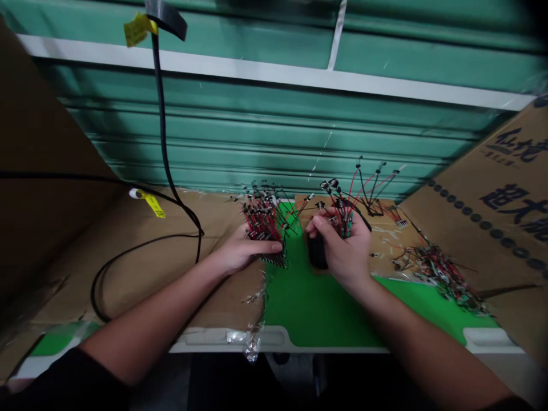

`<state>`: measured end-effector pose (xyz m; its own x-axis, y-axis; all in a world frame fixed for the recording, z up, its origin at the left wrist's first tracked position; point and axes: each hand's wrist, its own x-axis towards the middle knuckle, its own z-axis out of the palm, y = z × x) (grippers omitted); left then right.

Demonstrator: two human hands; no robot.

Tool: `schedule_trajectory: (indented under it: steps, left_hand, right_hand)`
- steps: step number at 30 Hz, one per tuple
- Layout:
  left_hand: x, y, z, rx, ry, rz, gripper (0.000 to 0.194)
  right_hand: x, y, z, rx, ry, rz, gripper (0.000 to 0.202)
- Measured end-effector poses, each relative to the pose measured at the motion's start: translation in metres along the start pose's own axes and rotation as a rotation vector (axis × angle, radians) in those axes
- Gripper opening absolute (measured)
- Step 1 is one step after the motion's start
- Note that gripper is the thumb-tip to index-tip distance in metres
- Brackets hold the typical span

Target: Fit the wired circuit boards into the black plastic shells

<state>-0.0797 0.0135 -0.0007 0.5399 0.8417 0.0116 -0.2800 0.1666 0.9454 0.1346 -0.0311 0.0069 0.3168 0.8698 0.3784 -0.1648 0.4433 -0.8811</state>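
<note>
My left hand is closed round a thick bundle of small circuit boards with red and black wires standing up from them. To its right, my right hand grips a smaller group of wired circuit boards, their wires and dark round ends pointing up. A black object lies on the table just under my right hand, partly hidden by it. Beyond that hand, thin wires with small connectors stick up near the back. The two bundles are apart, though loose wires reach between them.
A pile of wired boards lies at the right by a printed cardboard box. Cardboard covers the left of the green table. Black cables with yellow tags hang and loop at the left. A green ribbed wall stands behind.
</note>
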Motion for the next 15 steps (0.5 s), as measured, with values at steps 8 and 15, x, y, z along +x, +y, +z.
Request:
schedule_trajectory:
  steps: [8,15]
  left_hand:
    - [-0.0024,-0.0032,-0.0011,0.118,-0.006,-0.001,0.045]
    - [-0.0032,-0.0011,0.0029,0.144,-0.01,-0.031,0.044]
  right_hand:
    - [0.0002,0.0048,-0.0026,0.051,-0.013,0.039,0.044]
    - [0.0017,0.0017,-0.0016,0.061,-0.002,0.059,0.03]
